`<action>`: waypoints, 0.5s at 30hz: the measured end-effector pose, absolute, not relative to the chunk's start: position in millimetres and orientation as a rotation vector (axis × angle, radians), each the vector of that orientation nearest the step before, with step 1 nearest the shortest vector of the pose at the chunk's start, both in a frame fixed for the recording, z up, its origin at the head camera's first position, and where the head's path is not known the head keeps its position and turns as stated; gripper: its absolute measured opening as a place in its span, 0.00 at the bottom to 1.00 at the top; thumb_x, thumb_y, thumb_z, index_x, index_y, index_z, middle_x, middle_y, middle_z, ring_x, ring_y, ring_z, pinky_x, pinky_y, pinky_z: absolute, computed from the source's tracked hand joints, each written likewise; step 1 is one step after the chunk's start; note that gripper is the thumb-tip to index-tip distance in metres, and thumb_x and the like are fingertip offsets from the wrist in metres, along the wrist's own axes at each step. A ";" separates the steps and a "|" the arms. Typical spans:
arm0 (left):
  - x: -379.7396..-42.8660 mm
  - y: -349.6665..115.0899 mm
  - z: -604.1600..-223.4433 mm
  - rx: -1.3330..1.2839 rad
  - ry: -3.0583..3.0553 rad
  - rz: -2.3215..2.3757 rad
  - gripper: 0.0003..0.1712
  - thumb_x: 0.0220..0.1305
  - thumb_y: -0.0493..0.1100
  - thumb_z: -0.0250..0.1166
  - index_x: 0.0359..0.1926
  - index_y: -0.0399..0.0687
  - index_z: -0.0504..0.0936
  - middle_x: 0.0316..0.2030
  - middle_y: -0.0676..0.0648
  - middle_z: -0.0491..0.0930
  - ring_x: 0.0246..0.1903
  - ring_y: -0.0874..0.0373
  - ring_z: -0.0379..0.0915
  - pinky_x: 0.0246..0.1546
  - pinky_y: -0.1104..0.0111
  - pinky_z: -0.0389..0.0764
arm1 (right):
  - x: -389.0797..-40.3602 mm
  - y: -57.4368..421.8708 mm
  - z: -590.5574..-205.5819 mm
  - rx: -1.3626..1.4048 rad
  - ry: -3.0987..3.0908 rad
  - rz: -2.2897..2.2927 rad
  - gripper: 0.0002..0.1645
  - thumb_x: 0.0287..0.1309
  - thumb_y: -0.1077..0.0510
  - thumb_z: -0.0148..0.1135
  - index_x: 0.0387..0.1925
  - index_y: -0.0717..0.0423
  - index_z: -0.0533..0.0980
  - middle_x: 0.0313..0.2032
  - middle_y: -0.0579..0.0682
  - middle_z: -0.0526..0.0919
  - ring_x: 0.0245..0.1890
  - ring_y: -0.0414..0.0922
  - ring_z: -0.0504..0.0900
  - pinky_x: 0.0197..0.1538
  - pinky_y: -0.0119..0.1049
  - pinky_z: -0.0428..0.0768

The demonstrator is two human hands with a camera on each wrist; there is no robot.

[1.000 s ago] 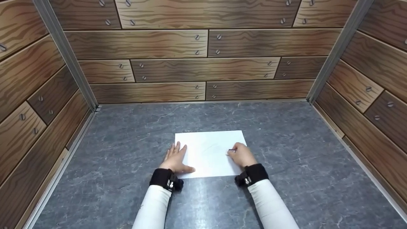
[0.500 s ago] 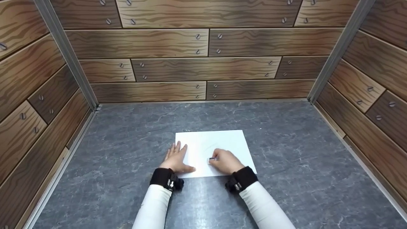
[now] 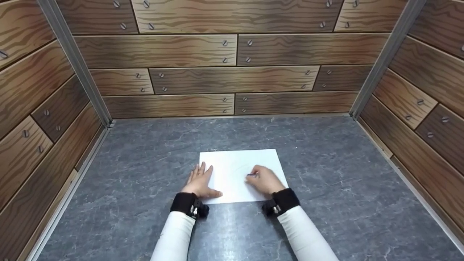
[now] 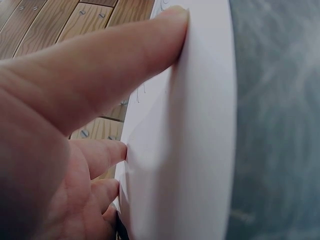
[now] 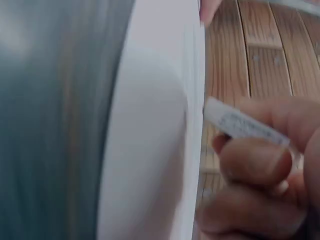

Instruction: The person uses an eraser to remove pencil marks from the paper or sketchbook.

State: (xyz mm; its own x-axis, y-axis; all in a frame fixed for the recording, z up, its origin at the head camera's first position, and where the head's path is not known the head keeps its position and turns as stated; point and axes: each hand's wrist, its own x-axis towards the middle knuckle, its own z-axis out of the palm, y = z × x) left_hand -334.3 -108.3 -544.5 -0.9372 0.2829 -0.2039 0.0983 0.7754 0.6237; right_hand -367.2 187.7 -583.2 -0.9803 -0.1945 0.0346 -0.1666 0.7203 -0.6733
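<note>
A white sheet of paper (image 3: 232, 161) lies on the grey table. My left hand (image 3: 199, 185) rests on its left side, fingers spread and thumb pressing near the front edge. Over the right half of the sheet, my right hand (image 3: 268, 181) pinches a small eraser (image 5: 245, 122) between thumb and curled fingers. It is a white block with a printed sleeve, and its white end points at the paper. Thin drawn lines (image 4: 141, 92) show on the sheet in the left wrist view; from the head they look very faint.
Wood-patterned panels (image 3: 232, 79) wall in the table (image 3: 145, 163) at the back and both sides, with grey metal posts (image 3: 78, 65) in the corners. Black straps with small cameras (image 3: 185, 203) sit on both wrists, over white sleeves (image 3: 174, 235).
My right hand swept the eraser leftward and toward me across the paper, then back a little to the right. My left hand and the sheet have stayed in place.
</note>
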 end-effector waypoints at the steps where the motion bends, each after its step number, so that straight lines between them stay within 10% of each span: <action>1: -334.4 -108.4 -545.1 0.296 2.686 0.918 0.68 0.69 0.53 0.86 0.94 0.34 0.56 0.96 0.26 0.40 0.97 0.26 0.30 0.98 0.36 0.37 | -365.2 180.5 -583.9 -0.382 2.845 -1.103 0.11 0.76 0.51 0.75 0.37 0.49 0.83 0.28 0.43 0.81 0.29 0.40 0.76 0.38 0.36 0.77; 15: -341.2 -109.2 -554.1 0.280 2.691 0.888 0.68 0.69 0.54 0.87 0.95 0.37 0.56 0.96 0.28 0.40 0.97 0.28 0.29 0.98 0.35 0.36 | -364.1 174.7 -578.8 -0.187 2.947 -0.973 0.15 0.77 0.51 0.76 0.34 0.50 0.80 0.29 0.45 0.80 0.29 0.44 0.75 0.37 0.37 0.73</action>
State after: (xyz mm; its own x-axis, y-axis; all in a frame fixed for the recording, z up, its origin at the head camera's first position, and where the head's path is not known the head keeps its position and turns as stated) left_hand -341.2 -109.2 -554.1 -0.9381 0.2723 -0.2140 0.0914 0.7907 0.6053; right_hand -364.1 174.7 -578.8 -0.9922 -0.1241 0.0065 -0.1036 0.7971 -0.5949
